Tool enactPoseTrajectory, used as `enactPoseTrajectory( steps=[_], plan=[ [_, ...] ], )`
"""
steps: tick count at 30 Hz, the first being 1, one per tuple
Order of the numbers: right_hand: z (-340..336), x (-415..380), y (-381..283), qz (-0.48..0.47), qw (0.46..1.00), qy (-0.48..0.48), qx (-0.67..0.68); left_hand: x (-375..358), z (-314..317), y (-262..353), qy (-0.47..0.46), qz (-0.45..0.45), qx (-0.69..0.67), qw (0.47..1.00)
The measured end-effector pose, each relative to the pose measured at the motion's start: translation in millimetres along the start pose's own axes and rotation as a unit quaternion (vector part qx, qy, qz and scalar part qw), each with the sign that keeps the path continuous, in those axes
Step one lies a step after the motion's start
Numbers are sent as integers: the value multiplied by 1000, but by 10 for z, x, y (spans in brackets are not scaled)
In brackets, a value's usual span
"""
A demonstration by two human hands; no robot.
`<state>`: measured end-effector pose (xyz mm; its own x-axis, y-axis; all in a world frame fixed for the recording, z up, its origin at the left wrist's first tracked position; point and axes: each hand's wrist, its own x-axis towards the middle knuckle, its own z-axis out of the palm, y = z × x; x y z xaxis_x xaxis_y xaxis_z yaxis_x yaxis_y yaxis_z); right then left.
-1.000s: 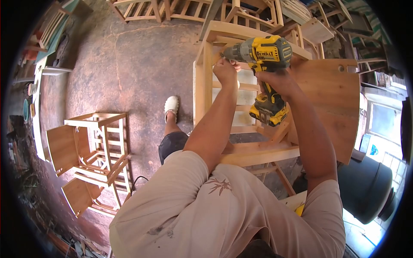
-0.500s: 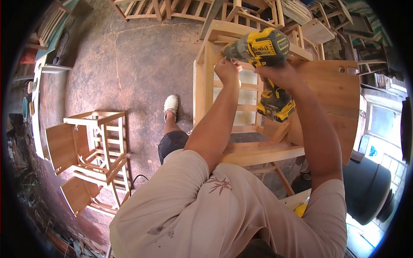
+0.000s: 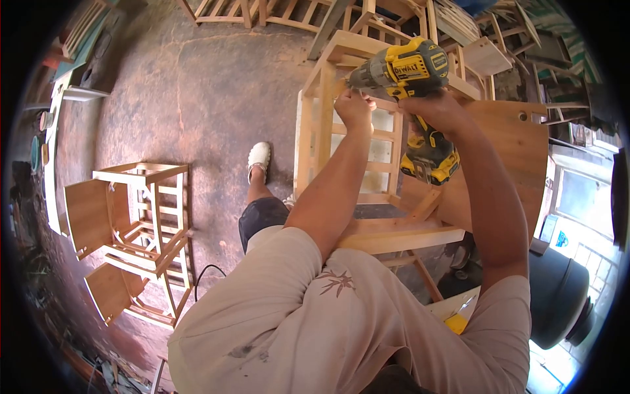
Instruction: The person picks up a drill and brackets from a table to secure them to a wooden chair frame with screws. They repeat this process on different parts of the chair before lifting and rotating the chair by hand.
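Observation:
My right hand [image 3: 434, 110] is wrapped around the handle of a yellow and black cordless drill [image 3: 412, 68]. The drill lies nearly level, its chuck pointing left at an upright of a wooden chair frame [image 3: 324, 125]. Just below the chuck is my left hand [image 3: 355, 109], its fingers curled together close to the wood; whatever they hold is hidden. The drill's tip is too blurred to tell whether it touches the frame. A broad wooden panel [image 3: 502, 154] with a round hole near its corner stands at the frame's right side, behind my right forearm.
Two more wooden chairs [image 3: 152, 176] stand on the worn reddish floor [image 3: 216, 85] at left. Slatted frames [image 3: 289, 18] line the far side. A dark rounded tank [image 3: 558, 295] sits at lower right, near a bright opening. A black cable [image 3: 209, 269] curls by my left side.
The drill and both my hands appear slightly farther right, with the view itself shifted a little. My right hand keeps its grip, and my left hand stays by the chuck.

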<state>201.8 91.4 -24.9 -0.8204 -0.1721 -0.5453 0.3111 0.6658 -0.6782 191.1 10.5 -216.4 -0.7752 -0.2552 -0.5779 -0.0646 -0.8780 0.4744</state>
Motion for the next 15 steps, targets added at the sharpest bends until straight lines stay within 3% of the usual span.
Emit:
enactPoseTrajectory(
  steps=[15],
  plan=[
    [36,-60,-15,-13,1000,-10,12,-70,9,65,3,1,26,1000]
  ],
)
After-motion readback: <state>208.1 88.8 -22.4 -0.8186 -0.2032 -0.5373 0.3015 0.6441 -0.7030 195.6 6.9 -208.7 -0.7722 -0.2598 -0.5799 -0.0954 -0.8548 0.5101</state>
